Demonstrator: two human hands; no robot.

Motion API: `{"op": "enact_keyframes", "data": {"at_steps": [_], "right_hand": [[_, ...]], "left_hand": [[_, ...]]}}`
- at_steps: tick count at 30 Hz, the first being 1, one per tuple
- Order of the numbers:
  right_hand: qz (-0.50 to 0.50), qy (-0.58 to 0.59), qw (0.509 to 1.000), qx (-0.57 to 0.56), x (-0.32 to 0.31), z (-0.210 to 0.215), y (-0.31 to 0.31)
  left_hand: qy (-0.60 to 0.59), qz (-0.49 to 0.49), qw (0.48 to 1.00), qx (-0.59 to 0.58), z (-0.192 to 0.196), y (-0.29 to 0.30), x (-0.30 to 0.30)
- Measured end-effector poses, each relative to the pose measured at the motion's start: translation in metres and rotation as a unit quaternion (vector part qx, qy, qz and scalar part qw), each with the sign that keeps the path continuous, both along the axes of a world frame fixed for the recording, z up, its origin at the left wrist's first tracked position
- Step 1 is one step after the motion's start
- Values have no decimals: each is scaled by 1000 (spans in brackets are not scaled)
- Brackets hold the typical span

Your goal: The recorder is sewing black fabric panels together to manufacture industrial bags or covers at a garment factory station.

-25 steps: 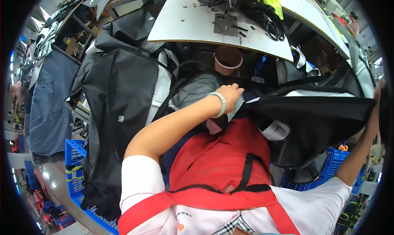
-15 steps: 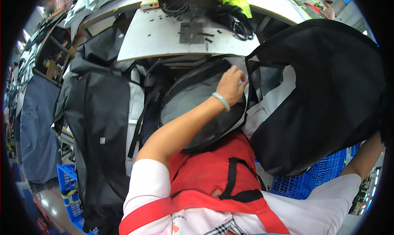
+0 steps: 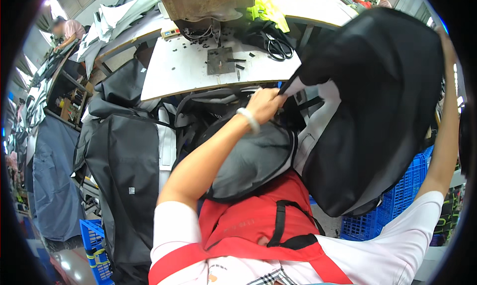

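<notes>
A: Head view: your left hand [image 3: 266, 103] is closed tight on the near corner of the black fabric panel [image 3: 377, 111], just in front of the near edge of the white worktable [image 3: 198, 68]. A moment ago that hand sat lower, over the grey rounded piece [image 3: 253, 160] at your chest.

B: And the right?

A: Your right hand [image 3: 446, 39] is up at the far right, at the top edge of the panel. The fingers are behind the cloth, so I cannot tell how far they are closed. The arm is stretched nearly straight.

B: What changed on the panel itself?

A: Less than a second back it hung low and folded across your right side. Now it is raised and spread, taut between your two hands, well above the blue crate [image 3: 397, 205]. Its pale lining [image 3: 318, 121] shows along the left edge.

B: Meaning?

A: I'd say you've gone from gathering it to opening it out. The grey piece lies loose against your red apron [image 3: 248, 220], neither hand on it.

B: Anything close by?

A: Black scissors [image 3: 278, 46] on the table, far of your left hand, apart from it. Dark bags [image 3: 124, 170] hang to your left.
</notes>
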State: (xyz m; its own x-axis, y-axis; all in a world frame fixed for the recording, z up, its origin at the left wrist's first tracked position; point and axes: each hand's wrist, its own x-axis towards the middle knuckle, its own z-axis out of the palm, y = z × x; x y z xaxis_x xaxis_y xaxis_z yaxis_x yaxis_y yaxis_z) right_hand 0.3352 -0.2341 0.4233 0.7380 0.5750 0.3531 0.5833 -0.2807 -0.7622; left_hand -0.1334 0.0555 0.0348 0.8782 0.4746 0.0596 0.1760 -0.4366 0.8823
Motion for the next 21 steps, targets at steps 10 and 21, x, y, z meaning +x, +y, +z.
{"op": "enact_keyframes", "data": {"at_steps": [10, 21], "right_hand": [[388, -325, 860, -60, -384, -178, 147], [492, -93, 829, -249, -400, -246, 215]], "left_hand": [[147, -80, 982, 87, 96, -12, -108], [-65, 140, 906, 393, 85, 6, -153]]}}
